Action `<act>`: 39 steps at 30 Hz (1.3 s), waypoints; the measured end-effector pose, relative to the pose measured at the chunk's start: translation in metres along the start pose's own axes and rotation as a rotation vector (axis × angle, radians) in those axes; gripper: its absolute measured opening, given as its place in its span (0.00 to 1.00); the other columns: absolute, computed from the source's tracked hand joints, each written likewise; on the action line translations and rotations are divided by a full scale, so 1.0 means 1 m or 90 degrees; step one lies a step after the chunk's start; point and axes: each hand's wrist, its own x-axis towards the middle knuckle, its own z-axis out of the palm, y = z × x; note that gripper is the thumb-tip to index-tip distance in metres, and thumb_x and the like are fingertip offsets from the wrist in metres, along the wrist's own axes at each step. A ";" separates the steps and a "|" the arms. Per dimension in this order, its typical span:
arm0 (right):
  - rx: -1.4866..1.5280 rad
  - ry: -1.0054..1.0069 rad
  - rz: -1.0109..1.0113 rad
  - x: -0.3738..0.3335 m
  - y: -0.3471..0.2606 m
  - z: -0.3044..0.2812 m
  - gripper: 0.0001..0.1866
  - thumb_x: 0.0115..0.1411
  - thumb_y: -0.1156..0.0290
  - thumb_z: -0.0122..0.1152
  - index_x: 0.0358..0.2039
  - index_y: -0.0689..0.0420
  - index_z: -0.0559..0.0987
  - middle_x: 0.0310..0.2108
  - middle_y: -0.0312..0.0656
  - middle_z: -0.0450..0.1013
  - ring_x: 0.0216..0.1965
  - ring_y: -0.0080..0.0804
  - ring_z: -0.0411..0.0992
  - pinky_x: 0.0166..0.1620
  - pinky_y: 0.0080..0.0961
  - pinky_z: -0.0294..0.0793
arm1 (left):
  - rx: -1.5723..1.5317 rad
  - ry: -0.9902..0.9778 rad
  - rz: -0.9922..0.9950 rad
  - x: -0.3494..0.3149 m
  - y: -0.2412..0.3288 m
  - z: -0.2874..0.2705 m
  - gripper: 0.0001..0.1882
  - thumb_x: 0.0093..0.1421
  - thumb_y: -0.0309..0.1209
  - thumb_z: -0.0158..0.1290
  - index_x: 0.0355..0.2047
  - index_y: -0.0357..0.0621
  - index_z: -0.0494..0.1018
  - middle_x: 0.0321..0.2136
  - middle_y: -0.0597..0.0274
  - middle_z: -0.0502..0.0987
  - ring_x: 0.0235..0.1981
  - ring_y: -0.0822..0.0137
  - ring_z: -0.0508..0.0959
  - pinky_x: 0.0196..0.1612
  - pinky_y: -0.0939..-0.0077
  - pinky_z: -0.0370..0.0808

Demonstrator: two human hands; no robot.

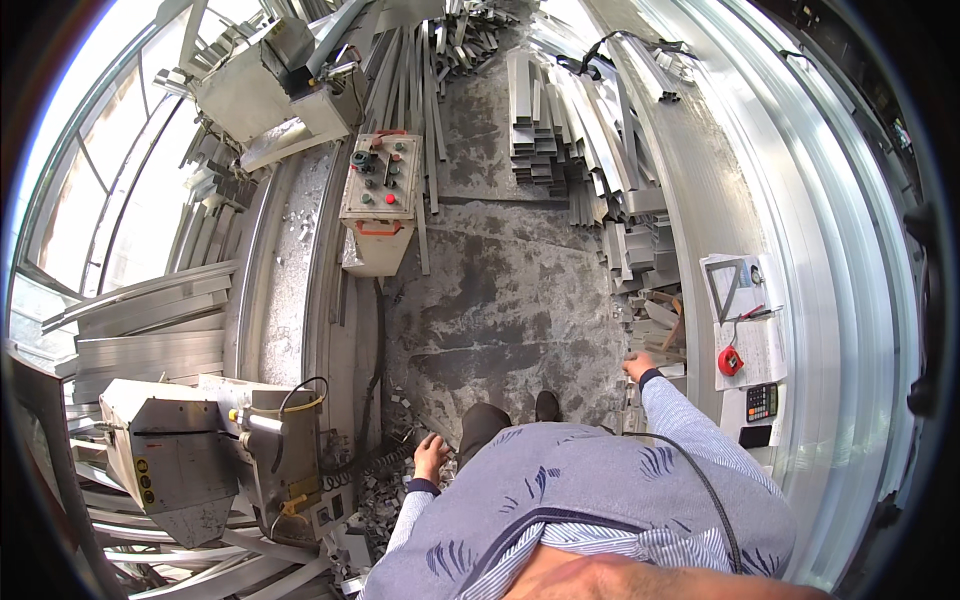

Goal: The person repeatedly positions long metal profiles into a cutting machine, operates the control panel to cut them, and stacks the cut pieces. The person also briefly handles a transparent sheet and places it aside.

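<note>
My left hand (430, 459) hangs low beside my dark trouser leg, fingers loosely bent and a little apart, with nothing visible in it. Its nearest surroundings are a heap of small metal offcuts (392, 512) and a saw head (275, 450) on the left. My right hand (637, 366) is held out to the right with its fingers curled in, and no object shows in it. It is near a bin of short offcuts (658, 325) under the edge of the long bench. Neither hand touches a tool.
A control box (380, 190) with buttons stands ahead on the left, before a second machine head (270, 90). Stacked aluminium profiles (535, 120) lie ahead. The right bench holds papers (762, 350), a red tape measure (730, 361), a calculator (762, 402) and a dark phone-like slab (755, 436).
</note>
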 end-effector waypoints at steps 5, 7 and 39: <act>0.083 -0.049 -0.020 0.045 -0.079 0.006 0.19 0.55 0.69 0.71 0.46 0.63 0.86 0.32 0.45 0.84 0.30 0.32 0.81 0.37 0.31 0.80 | 0.065 0.004 0.090 0.074 0.114 0.045 0.28 0.70 0.40 0.60 0.67 0.43 0.71 0.49 0.61 0.83 0.41 0.68 0.84 0.43 0.71 0.77; 0.087 -0.068 -0.011 0.072 -0.087 0.024 0.19 0.55 0.70 0.71 0.46 0.63 0.86 0.31 0.45 0.84 0.30 0.32 0.81 0.36 0.31 0.80 | 0.053 0.035 0.045 0.122 0.135 0.044 0.27 0.69 0.38 0.60 0.66 0.43 0.73 0.45 0.62 0.84 0.35 0.70 0.84 0.36 0.74 0.76; -0.260 -0.198 -0.575 0.493 -1.084 0.058 0.22 0.56 0.65 0.67 0.51 0.58 0.85 0.47 0.53 0.84 0.50 0.48 0.82 0.55 0.39 0.81 | -0.414 0.770 -0.027 0.308 0.502 0.128 0.21 0.71 0.33 0.54 0.62 0.43 0.76 0.47 0.66 0.81 0.40 0.69 0.81 0.36 0.74 0.73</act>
